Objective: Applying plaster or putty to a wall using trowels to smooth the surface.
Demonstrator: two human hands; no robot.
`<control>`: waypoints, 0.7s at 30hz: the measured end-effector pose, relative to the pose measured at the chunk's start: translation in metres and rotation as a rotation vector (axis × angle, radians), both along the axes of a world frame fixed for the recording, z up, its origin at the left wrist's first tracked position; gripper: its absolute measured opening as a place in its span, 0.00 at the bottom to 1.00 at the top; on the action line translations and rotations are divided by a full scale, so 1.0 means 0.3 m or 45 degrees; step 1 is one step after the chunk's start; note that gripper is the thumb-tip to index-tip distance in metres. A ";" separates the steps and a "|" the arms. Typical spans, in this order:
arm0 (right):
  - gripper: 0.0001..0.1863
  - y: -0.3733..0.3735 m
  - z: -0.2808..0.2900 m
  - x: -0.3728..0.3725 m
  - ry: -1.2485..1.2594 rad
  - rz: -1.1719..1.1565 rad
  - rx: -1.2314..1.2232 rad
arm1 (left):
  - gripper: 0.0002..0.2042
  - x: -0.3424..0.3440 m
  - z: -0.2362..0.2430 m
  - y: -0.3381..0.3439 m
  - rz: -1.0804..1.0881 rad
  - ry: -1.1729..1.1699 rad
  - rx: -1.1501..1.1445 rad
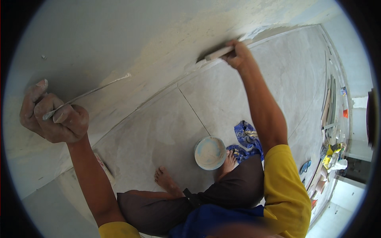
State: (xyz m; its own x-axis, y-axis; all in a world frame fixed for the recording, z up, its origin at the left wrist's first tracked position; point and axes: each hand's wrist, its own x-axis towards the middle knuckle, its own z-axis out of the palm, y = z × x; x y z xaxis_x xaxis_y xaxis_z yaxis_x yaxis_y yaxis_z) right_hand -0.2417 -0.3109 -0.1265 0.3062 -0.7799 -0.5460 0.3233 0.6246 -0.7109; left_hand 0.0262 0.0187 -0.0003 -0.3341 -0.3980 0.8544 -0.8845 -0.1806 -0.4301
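My left hand (pixel 55 113), dusted with white, is raised in front of the wall at the left. Its curled fingers grip a thin putty knife (pixel 95 93), seen nearly edge-on, with a white smear at its far tip. Farther off to the right, my right hand (pixel 238 55) is closed around a flat trowel (pixel 220 53) with a pale bar along its back. The trowel lies against the bottom of the wall (pixel 158 43), just above the floor line; its blade is mostly hidden. Wet white filler (pixel 258 31) shows on the wall beyond that hand.
A round bowl (pixel 197 154) of pale paste stands on the tiled floor (pixel 139 146) between my bare feet. Patterned blue cloth (pixel 245 134) lies by my right foot. Near my left forearm is a long pale object (pixel 104 168). Sandals (pixel 305 166) and long strips (pixel 329 101) lie far right.
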 end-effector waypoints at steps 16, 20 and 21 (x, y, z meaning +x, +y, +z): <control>0.28 0.056 -0.295 -0.243 -0.058 -0.226 0.109 | 0.15 -0.017 0.016 -0.015 -0.145 0.008 -0.074; 0.28 0.009 -0.291 -0.160 -0.105 -0.131 0.079 | 0.18 -0.040 0.011 -0.018 -0.170 0.184 -0.116; 0.28 0.008 -0.262 -0.129 -0.111 -0.139 0.085 | 0.18 -0.034 0.007 -0.014 -0.178 0.178 -0.109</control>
State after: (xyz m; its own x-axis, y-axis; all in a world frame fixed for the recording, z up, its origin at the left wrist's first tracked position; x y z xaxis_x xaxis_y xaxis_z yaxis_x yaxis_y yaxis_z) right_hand -0.2804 -0.3084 -0.2050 0.2704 -0.7738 -0.5728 0.4507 0.6275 -0.6349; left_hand 0.0160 0.0146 0.0016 -0.2566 -0.2801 0.9250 -0.9536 -0.0825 -0.2895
